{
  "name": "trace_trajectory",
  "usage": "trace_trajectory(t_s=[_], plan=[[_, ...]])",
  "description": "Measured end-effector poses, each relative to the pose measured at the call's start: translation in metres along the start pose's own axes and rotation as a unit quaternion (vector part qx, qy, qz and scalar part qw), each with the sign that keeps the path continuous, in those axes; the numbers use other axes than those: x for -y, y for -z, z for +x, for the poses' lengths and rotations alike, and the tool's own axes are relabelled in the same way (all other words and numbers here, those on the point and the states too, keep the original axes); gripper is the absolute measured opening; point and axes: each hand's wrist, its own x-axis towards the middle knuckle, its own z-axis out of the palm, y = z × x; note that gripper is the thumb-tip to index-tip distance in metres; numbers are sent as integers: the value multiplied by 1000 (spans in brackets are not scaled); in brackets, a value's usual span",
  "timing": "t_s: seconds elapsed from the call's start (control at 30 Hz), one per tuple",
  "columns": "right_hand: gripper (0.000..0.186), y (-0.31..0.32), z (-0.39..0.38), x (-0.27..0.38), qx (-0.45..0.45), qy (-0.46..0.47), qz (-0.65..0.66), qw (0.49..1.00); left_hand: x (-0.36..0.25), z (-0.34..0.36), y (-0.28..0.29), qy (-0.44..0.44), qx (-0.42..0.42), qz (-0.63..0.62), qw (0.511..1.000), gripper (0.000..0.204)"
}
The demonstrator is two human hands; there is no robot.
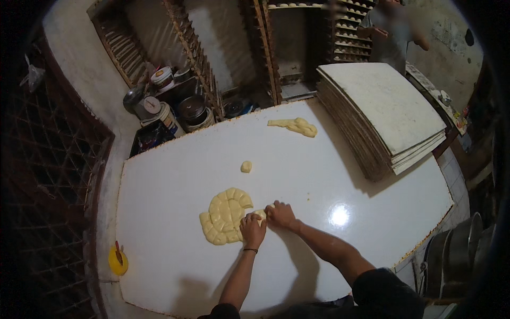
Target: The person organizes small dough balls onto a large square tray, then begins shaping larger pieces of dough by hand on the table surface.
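A round, flat mass of pale yellow dough (228,210), scored or cut into several pieces, lies on the white table in front of me. My left hand (253,229) is at its right edge, fingers curled down over dough. Close beside it, my right hand (280,215) bends its fingers round another bit of dough, mostly hidden under them. Between the two hands a small dough piece (260,213) shows. Farther up the table sits a single dough lump (246,167), apart from the rest. A longer, twisted dough strip (293,126) rests near the far edge.
A tall stack of boards (385,106) covers the table's far right. The white table (164,202) has worn, rusty edges. Buckets and a dial scale (152,105) stand beyond it. A yellow tape roll (118,259) is at the left edge. Another person (390,37) stands near shelves of dough.
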Motion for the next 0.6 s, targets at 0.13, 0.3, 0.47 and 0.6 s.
trace_trajectory(t_s=[0.13, 0.3, 0.47, 0.6], plan=[[66, 43, 3, 26, 146, -41, 11, 988, -6, -11, -3, -6, -5, -12, 1000, 22], [55, 29, 13, 30, 178, 35, -7, 983, 1, -16, 11, -11, 25, -33, 999, 31], [40, 0, -31, 24, 6, -13, 44, 999, -4, -24, 18, 7, 15, -111, 994, 29], [38, 10, -82, 15, 4, -57, 96, 994, 9, -36, 14, -75, 6, -93, 993, 25]])
